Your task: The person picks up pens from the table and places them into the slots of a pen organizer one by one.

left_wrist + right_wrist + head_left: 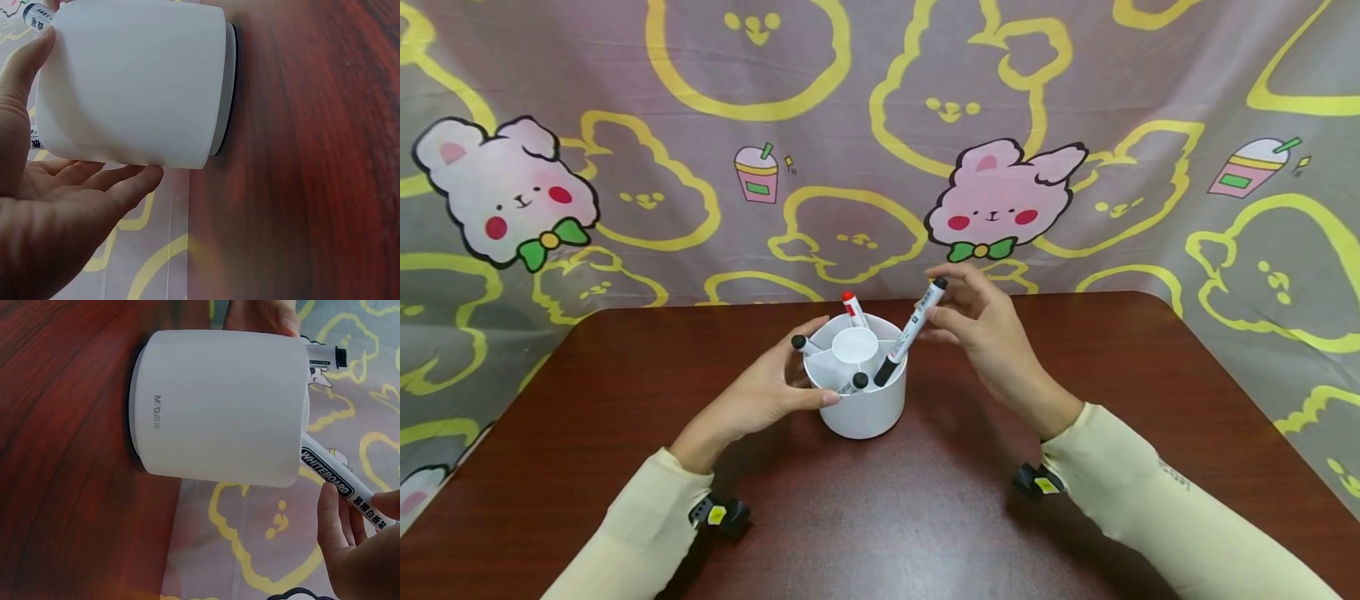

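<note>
Right hand (992,333) pinches marker (910,333), tip in white holder (865,408); left hand (767,392) cups holder, fingers loosely spread

White pen holder (863,412) stands mid-surface (925,517); its divided top is crowded. Red-capped marker (853,309) leans at the back, black-capped marker (806,343) at the left, another low at the front (854,383). Left hand (767,390) blocks the holder's left side, fingers against the wall. Right hand (985,325) and its slanted whiteboard marker (910,332) close off the right rim. Bare wood lies open in front and to both sides. Patterned cloth backdrop (850,167) walls the far edge.
</note>
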The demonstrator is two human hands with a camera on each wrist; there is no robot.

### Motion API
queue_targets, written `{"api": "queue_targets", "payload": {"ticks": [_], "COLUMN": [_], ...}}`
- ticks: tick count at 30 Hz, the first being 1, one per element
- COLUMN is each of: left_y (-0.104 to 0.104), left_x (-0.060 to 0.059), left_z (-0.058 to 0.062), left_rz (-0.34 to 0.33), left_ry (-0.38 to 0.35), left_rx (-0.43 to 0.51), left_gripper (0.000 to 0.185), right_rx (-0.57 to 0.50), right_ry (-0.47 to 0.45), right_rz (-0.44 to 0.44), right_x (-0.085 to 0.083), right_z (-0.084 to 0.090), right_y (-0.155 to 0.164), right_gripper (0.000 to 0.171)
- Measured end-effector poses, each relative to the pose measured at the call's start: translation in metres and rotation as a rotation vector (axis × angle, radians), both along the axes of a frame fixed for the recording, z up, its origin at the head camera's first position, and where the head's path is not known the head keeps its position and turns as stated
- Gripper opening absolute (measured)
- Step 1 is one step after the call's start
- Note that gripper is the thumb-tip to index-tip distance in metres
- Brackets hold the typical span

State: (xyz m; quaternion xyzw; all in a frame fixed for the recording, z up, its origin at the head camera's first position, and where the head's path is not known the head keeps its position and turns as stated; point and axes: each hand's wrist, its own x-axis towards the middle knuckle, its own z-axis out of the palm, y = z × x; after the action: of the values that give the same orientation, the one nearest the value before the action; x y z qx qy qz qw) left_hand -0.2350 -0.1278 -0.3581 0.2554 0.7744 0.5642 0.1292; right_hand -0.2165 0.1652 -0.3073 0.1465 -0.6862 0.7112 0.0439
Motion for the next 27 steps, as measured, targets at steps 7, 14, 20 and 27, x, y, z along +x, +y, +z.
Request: {"api": "queue_targets", "payload": {"ticks": [7,14,20,27], "left_y": [-0.003,-0.005,-0.005,-0.004], "left_x": [0.001,0.002,0.002,0.001], "left_z": [0.001,0.002,0.002,0.002], "left_rz": [-0.001,-0.003,-0.004,-0.004], "left_ry": [-0.01,-0.022,-0.018,-0.018], "left_rx": [0.005,-0.008,0.002,0.0], "left_gripper": [0.1,0.096,0.096,0.095], "right_rx": [0.001,0.046,0.183,0.285], "right_ry": [0.011,0.011,0.062,0.078], "right_rz": [0.005,-0.011,-0.024,-0.038], "right_x": [-0.001,-0.001,0.0,0.002], "right_z": [-0.008,-0.013,-0.017,-0.019], "right_y": [-0.005,-0.009,-0.011,-0.014], "right_gripper": [0.04,0.038,0.035,0.032]}}
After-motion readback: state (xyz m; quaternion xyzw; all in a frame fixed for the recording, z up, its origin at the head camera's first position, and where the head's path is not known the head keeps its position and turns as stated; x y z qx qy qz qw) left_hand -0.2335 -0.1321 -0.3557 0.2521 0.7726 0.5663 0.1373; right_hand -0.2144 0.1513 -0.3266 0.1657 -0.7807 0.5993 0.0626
